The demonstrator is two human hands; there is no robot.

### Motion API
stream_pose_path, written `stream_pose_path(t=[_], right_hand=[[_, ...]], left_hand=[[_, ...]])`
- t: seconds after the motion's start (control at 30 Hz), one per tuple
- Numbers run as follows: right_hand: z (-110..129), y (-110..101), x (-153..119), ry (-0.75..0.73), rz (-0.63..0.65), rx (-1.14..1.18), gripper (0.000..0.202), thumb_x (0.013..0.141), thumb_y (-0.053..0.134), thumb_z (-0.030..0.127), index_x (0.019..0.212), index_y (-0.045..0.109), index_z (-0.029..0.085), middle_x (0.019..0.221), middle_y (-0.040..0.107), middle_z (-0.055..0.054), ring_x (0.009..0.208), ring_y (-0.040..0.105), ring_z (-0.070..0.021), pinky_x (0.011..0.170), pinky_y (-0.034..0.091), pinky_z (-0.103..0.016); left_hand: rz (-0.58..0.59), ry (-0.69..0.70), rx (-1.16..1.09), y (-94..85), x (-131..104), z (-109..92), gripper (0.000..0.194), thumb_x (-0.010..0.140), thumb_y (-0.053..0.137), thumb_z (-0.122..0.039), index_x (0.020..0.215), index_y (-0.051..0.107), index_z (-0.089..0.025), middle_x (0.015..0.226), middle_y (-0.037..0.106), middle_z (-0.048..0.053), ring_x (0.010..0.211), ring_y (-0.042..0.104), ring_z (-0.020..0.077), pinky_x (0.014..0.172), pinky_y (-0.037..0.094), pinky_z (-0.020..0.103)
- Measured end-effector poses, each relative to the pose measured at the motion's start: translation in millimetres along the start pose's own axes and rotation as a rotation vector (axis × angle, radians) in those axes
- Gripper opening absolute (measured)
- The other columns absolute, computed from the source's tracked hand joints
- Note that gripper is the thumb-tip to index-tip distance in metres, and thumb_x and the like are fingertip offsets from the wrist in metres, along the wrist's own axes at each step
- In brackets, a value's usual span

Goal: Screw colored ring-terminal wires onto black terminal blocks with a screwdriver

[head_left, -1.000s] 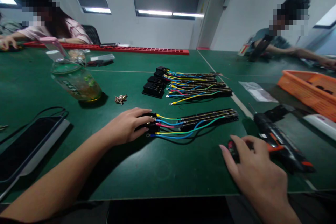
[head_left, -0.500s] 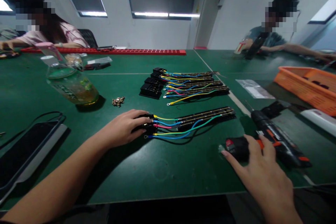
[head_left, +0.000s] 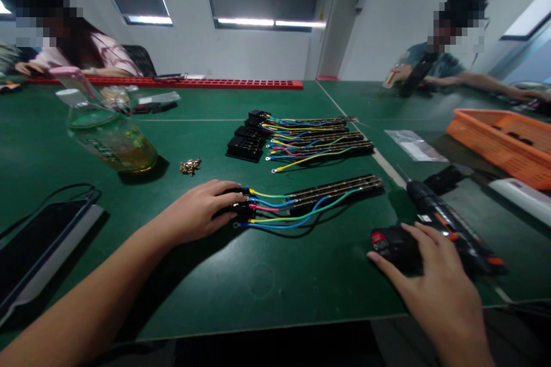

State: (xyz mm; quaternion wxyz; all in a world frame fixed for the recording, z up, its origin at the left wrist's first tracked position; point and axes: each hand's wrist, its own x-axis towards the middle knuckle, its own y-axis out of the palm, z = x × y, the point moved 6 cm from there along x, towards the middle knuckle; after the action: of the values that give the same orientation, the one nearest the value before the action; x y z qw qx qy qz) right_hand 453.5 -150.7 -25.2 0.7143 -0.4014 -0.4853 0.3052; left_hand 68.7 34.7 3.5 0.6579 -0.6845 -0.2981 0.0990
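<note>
My left hand (head_left: 202, 206) has its fingers wrapped over a black socket block (head_left: 248, 209) lying on the green table. Yellow, blue, red and green wires (head_left: 279, 219) run from the block to a long black strip with metal bars (head_left: 336, 192). On the right, my right hand (head_left: 434, 275) is at the black and red battery end of a cordless drill (head_left: 451, 223), thumb in front and fingers over its far side. The drill lies on its side, its bit pointing away. Behind the single strip, several similar wired assemblies (head_left: 318, 140) lie side by side.
Small brass screws (head_left: 190, 167) are heaped left of the assemblies, near a bottle of amber liquid (head_left: 112, 143). A phone-like device (head_left: 43, 241) lies far left. An orange basket (head_left: 499, 143) and plastic bag (head_left: 415, 146) are at the right. Two people sit across the table.
My right hand's fingers have shifted slightly on the drill's battery end, and more of the battery shows. My left hand stays on the socket block. The whole view has shifted a little.
</note>
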Motion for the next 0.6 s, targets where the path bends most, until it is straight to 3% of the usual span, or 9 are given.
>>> stream_pose_path(t=[0.2,0.37,0.5,0.6], right_hand=[[9,-8,-11,-0.026,-0.020,0.029,0.081,0.086,0.050,0.084,0.138,0.056,0.023,0.145,0.056,-0.017,0.131,0.059,-0.0398,0.094,0.056,-0.050],[14,-10,-14,0.034,-0.024,0.119,0.079,0.087,0.054,0.080,0.140,0.055,0.022,0.155,0.046,-0.020,0.141,0.051,-0.0432,0.105,0.053,-0.057],[16,-14,-12,0.110,-0.068,0.192,0.064,0.092,0.057,0.064,0.140,0.058,0.021,0.164,0.031,-0.023,0.151,0.038,-0.0464,0.118,0.042,-0.061],[15,-14,-15,0.162,-0.104,0.278,0.058,0.092,0.062,0.055,0.139,0.060,0.020,0.164,0.027,-0.024,0.150,0.040,-0.0455,0.116,0.046,-0.056]], left_hand=[[0.003,0.009,0.012,0.4,0,0,0.035,0.100,0.056,-0.031,0.132,0.069,-0.026,0.138,0.065,0.013,0.117,0.067,0.0299,0.100,0.058,0.048],[0.014,0.014,0.028,1.8,0,0,0.035,0.101,0.055,-0.032,0.133,0.068,-0.026,0.139,0.064,0.013,0.118,0.066,0.0303,0.100,0.058,0.049],[0.014,0.018,0.030,1.9,0,0,0.035,0.101,0.055,-0.032,0.133,0.067,-0.026,0.139,0.064,0.013,0.117,0.066,0.0297,0.100,0.058,0.049],[0.006,0.019,0.029,0.9,0,-1,0.034,0.101,0.056,-0.031,0.133,0.068,-0.026,0.139,0.064,0.012,0.117,0.066,0.0286,0.099,0.059,0.047]])
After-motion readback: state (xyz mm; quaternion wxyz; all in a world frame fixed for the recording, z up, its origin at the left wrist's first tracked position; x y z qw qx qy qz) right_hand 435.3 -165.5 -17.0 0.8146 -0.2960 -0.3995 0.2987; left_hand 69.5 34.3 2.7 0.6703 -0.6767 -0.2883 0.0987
